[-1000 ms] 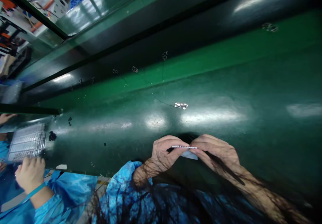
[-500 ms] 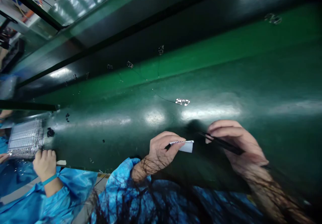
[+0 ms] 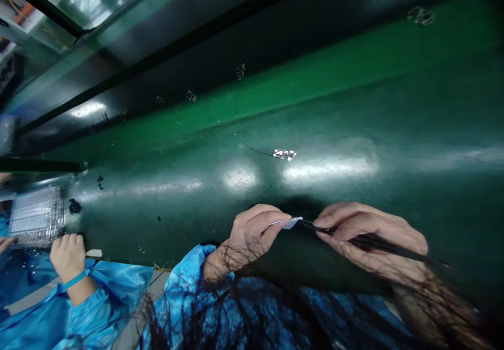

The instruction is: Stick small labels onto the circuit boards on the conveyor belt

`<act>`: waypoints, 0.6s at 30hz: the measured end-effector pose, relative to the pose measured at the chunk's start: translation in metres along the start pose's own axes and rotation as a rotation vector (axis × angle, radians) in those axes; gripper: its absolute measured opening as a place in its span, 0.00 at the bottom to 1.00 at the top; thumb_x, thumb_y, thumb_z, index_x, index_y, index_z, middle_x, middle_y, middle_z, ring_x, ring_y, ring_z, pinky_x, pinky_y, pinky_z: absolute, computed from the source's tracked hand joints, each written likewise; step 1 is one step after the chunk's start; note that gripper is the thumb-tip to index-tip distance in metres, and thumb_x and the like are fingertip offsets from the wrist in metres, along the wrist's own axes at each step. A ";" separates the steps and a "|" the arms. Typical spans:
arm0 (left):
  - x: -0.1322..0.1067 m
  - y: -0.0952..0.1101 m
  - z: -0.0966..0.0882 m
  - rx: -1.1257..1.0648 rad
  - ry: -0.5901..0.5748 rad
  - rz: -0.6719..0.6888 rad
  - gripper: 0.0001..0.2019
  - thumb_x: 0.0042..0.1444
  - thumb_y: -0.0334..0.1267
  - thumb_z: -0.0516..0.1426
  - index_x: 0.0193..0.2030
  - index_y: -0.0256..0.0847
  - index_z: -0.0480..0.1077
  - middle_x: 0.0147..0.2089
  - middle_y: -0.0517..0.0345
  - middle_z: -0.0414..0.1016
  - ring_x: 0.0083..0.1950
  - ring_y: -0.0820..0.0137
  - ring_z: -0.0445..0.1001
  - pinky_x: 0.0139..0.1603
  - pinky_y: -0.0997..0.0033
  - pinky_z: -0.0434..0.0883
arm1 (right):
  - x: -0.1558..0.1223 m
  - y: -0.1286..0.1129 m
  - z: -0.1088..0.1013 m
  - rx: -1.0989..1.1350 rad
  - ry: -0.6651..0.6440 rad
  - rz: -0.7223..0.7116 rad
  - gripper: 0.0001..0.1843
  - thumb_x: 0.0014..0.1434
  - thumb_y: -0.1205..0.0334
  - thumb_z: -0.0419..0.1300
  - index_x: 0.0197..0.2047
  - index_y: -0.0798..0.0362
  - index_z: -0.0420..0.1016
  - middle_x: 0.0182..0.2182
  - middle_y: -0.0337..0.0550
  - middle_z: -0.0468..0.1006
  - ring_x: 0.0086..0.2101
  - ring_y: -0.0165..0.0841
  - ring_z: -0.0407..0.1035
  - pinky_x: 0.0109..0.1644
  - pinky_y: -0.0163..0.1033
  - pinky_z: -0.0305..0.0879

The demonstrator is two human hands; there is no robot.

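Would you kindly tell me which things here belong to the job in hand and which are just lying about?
In hand: left hand pinching the small white strip; right hand holding the thin black tool, its tip at the strip.
Lying about: white piece on the green belt; dark bits along its far edge; a co-worker's clear tray.

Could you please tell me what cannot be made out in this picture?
Head view throughout.
Strip in the left hand: edge-on and tiny, print unreadable; one end hidden in the hand.
Tool in the right hand: thin and dark; tip contact with the strip unclear.
Part on the belt: too small to identify.
Tray: cut off by the left edge, contents blurred.
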State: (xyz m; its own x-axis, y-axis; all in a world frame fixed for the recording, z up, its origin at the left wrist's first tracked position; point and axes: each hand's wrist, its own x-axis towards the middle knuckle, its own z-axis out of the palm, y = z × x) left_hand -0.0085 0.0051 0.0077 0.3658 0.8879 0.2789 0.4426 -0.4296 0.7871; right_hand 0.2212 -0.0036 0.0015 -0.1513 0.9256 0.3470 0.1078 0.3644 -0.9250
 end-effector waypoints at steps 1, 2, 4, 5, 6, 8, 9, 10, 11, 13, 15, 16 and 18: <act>0.000 0.000 0.000 -0.002 -0.002 0.005 0.09 0.72 0.35 0.58 0.42 0.39 0.80 0.38 0.54 0.87 0.36 0.69 0.86 0.41 0.75 0.87 | 0.000 0.000 0.000 0.002 -0.002 -0.007 0.10 0.61 0.71 0.69 0.34 0.46 0.76 0.32 0.41 0.86 0.32 0.34 0.84 0.37 0.35 0.85; 0.001 0.000 0.000 -0.005 -0.004 0.011 0.10 0.73 0.36 0.58 0.42 0.39 0.80 0.38 0.54 0.87 0.36 0.70 0.86 0.41 0.75 0.87 | 0.001 0.000 0.000 0.004 -0.006 -0.013 0.10 0.61 0.72 0.69 0.34 0.47 0.76 0.32 0.41 0.86 0.31 0.34 0.84 0.37 0.35 0.85; 0.002 0.001 0.000 -0.012 -0.007 0.023 0.10 0.73 0.36 0.58 0.42 0.39 0.79 0.38 0.55 0.87 0.36 0.71 0.86 0.42 0.77 0.86 | 0.002 -0.001 0.001 0.003 -0.011 -0.020 0.11 0.60 0.73 0.69 0.33 0.47 0.76 0.32 0.41 0.86 0.32 0.34 0.84 0.37 0.34 0.85; 0.002 0.002 -0.001 -0.014 -0.009 0.027 0.10 0.73 0.36 0.57 0.42 0.39 0.79 0.38 0.56 0.87 0.36 0.71 0.86 0.42 0.78 0.86 | 0.002 -0.001 0.001 0.001 -0.011 -0.021 0.11 0.59 0.73 0.69 0.33 0.48 0.76 0.32 0.41 0.86 0.32 0.33 0.84 0.37 0.34 0.85; 0.002 0.002 -0.001 -0.017 -0.011 0.029 0.10 0.73 0.36 0.57 0.42 0.39 0.79 0.38 0.55 0.87 0.36 0.72 0.86 0.42 0.79 0.86 | 0.003 -0.002 0.001 -0.001 -0.012 -0.023 0.11 0.59 0.73 0.70 0.32 0.48 0.75 0.32 0.41 0.86 0.32 0.33 0.84 0.38 0.33 0.84; 0.002 0.002 -0.001 -0.018 -0.016 0.024 0.09 0.73 0.36 0.58 0.42 0.38 0.79 0.38 0.55 0.87 0.36 0.72 0.86 0.42 0.79 0.86 | 0.007 -0.005 0.000 -0.004 -0.018 -0.027 0.12 0.59 0.74 0.69 0.32 0.48 0.74 0.31 0.40 0.86 0.32 0.32 0.84 0.38 0.31 0.84; 0.002 0.002 -0.001 -0.019 -0.019 0.018 0.09 0.73 0.35 0.58 0.42 0.39 0.79 0.38 0.55 0.87 0.36 0.72 0.86 0.41 0.78 0.86 | 0.009 -0.006 0.000 -0.003 -0.018 -0.031 0.12 0.59 0.74 0.69 0.31 0.48 0.74 0.31 0.40 0.86 0.31 0.31 0.84 0.38 0.30 0.84; 0.002 0.002 -0.001 -0.020 -0.022 0.012 0.08 0.72 0.35 0.59 0.42 0.39 0.79 0.38 0.55 0.87 0.36 0.72 0.86 0.41 0.78 0.86 | 0.012 -0.008 0.000 -0.001 -0.019 -0.037 0.12 0.60 0.74 0.69 0.31 0.49 0.73 0.30 0.40 0.86 0.31 0.31 0.84 0.37 0.30 0.83; 0.002 0.002 0.000 -0.021 -0.025 0.005 0.08 0.72 0.35 0.59 0.42 0.40 0.79 0.38 0.56 0.87 0.36 0.72 0.86 0.40 0.77 0.86 | 0.014 -0.009 0.000 0.001 -0.019 -0.041 0.13 0.60 0.74 0.68 0.31 0.49 0.73 0.30 0.39 0.85 0.30 0.30 0.84 0.37 0.30 0.83; 0.001 0.001 -0.001 -0.021 -0.030 -0.007 0.07 0.72 0.34 0.59 0.42 0.41 0.80 0.38 0.57 0.87 0.36 0.71 0.86 0.40 0.76 0.86 | 0.018 -0.011 0.001 0.009 -0.018 -0.053 0.12 0.61 0.73 0.68 0.30 0.49 0.73 0.29 0.39 0.85 0.29 0.30 0.83 0.36 0.29 0.83; 0.000 0.001 -0.001 -0.011 -0.039 -0.021 0.08 0.72 0.35 0.59 0.43 0.41 0.80 0.38 0.57 0.87 0.36 0.71 0.86 0.39 0.75 0.87 | 0.021 -0.011 0.001 0.010 -0.014 -0.056 0.13 0.61 0.73 0.67 0.30 0.49 0.73 0.28 0.40 0.85 0.28 0.30 0.83 0.35 0.29 0.83; -0.001 0.001 -0.002 -0.002 -0.047 -0.028 0.08 0.72 0.36 0.59 0.43 0.42 0.80 0.38 0.57 0.87 0.36 0.71 0.86 0.39 0.75 0.87 | 0.021 -0.012 0.001 0.010 -0.012 -0.054 0.13 0.61 0.73 0.68 0.29 0.49 0.73 0.28 0.40 0.85 0.28 0.30 0.83 0.35 0.29 0.83; -0.002 0.000 -0.002 0.030 -0.073 -0.052 0.09 0.73 0.37 0.58 0.43 0.42 0.81 0.38 0.57 0.87 0.35 0.70 0.86 0.39 0.74 0.87 | 0.021 -0.012 0.002 0.010 -0.004 -0.048 0.13 0.59 0.74 0.68 0.29 0.49 0.72 0.28 0.40 0.85 0.28 0.30 0.83 0.35 0.29 0.83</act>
State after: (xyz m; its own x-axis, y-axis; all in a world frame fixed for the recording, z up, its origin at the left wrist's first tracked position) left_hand -0.0109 0.0032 0.0086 0.3999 0.8952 0.1969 0.4866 -0.3893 0.7821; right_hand 0.2152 0.0117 0.0195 -0.1604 0.9065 0.3907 0.0901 0.4076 -0.9087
